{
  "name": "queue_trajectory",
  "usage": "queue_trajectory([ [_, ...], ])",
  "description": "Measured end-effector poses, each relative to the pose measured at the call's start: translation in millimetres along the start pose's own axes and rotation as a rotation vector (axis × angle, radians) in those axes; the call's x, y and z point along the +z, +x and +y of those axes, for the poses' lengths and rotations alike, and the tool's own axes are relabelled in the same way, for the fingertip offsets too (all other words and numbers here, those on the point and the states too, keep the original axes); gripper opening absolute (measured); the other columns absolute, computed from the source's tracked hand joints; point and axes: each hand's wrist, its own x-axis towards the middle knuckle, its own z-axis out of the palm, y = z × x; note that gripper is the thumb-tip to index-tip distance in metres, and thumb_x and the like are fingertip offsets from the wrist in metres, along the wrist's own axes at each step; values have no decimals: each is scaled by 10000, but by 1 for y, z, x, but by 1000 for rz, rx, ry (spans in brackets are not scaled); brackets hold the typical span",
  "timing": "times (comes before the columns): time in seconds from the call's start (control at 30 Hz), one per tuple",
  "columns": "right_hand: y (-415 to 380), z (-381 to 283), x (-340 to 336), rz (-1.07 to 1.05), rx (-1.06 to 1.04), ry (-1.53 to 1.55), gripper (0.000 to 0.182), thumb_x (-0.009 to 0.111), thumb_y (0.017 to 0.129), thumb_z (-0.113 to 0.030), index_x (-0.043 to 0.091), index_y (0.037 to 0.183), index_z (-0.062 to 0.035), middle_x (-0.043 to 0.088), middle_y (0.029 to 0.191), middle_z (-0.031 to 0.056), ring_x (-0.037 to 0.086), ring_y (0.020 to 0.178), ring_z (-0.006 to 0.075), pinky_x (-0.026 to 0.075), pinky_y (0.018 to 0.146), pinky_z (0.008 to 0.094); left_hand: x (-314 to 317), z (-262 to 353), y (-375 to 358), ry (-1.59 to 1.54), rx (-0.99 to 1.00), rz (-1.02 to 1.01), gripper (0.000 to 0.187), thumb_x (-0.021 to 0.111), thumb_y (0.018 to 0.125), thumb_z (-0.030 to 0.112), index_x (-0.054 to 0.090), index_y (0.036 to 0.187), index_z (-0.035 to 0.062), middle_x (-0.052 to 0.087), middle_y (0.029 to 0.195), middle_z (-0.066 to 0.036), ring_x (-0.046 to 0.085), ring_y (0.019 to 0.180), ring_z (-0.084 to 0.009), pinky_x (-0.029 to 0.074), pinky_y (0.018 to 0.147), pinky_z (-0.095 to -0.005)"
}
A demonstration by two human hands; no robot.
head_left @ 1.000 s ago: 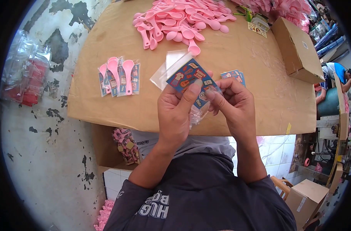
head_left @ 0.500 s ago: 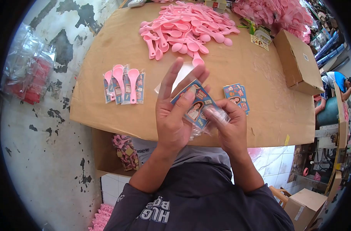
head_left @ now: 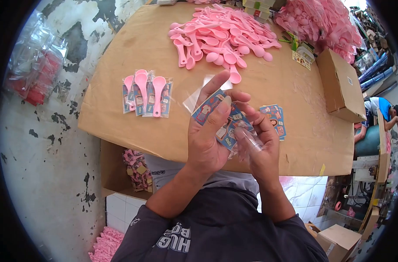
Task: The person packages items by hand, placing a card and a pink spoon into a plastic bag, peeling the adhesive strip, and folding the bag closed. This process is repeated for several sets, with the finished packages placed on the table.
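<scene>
My left hand (head_left: 210, 142) has its thumb pressed on a blue printed card (head_left: 204, 110), with the index finger stretched up behind it. Close beside it, my right hand (head_left: 267, 150) pinches a clear plastic bag (head_left: 250, 140) that overlaps the card's lower right end. To the right of my hands, a small stack of the same cards (head_left: 281, 117) lies on the brown-covered table (head_left: 133, 135). A white sheet with clear plastic (head_left: 191, 100) lies partly hidden behind my left hand. On the left are several pink spoons packed with cards in clear bags (head_left: 157, 98).
A large heap of pink spoons (head_left: 221, 37) covers the table's far side. Bagged pink spoons (head_left: 319, 22) and a cardboard box (head_left: 340, 85) stand at the right. Clear bags (head_left: 35, 61) hang on the left wall. Another person (head_left: 379, 109) is at the far right.
The card and bag have come closer together, the bag now lying further over the card's end. My right fingers have shifted up beside my left fingers. The camera view has moved slightly.
</scene>
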Motion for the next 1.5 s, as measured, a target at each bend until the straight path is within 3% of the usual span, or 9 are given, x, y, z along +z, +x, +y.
queue_trajectory([
  [0.43,3,11,10,51,-73,-63,450,762,869,37,466,1198,-39,578,1109,67,604,975,105,526,799,261,-2,7,-7,35,-155,44,456,570,1056,186,423,1450,11,622,1075,-110,661,926,-183,593,874,-369],
  [0.53,3,14,4,129,-437,-592,486,784,833,48,532,1237,-48,581,1119,83,581,886,128,506,721,274,-8,9,-8,-17,-237,231,425,578,1055,195,455,1430,37,619,1046,-80,641,886,-159,572,870,-376],
  [0.6,7,8,0,6,-881,-951,439,784,786,61,669,1185,-81,582,1150,99,565,839,166,472,658,284,-16,14,-3,-48,-235,269,383,581,1055,186,477,1401,58,620,1039,-59,629,864,-144,555,864,-360],
  [0.63,3,3,-3,-101,-877,-994,351,790,748,52,763,1055,-115,608,1127,92,573,821,188,462,629,280,-24,16,-1,-119,-207,296,362,607,1046,196,513,1371,67,638,1025,-49,642,855,-139,558,838,-343],
  [0.73,0,-11,-8,-233,-864,-1031,326,794,727,40,774,1019,-103,639,1066,72,578,806,182,460,615,278,-40,34,0,-209,-148,344,341,642,1032,215,553,1333,81,654,1006,-34,650,840,-128,558,834,-338],
  [0.93,58,-62,-37,-182,-640,-1079,133,712,904,-51,718,1037,-55,683,940,84,629,746,180,487,557,289,-61,70,-5,-185,-22,353,349,659,1023,239,563,1322,88,643,975,-20,634,850,-121,554,872,-353],
  [1.0,99,-76,-40,-169,-600,-1199,175,667,928,-87,695,1099,-58,691,1001,107,665,838,244,533,645,331,-59,68,-9,-171,-19,373,350,649,1028,242,561,1329,87,645,977,-23,635,857,-122,554,876,-358],
  [1.2,224,-32,-65,-126,-956,-1526,369,659,904,-121,603,1267,-87,627,1188,145,616,1100,350,541,874,457,-46,48,-20,-168,-70,315,388,653,1022,241,523,1354,86,645,1030,-51,645,881,-162,541,890,-403],
  [1.5,249,-6,-53,-140,-890,-1500,273,676,915,-193,633,1160,-81,656,1104,137,670,980,332,558,795,436,-43,44,-14,135,174,393,436,657,1023,269,518,1387,74,640,1076,-70,631,888,-161,534,926,-394],
])
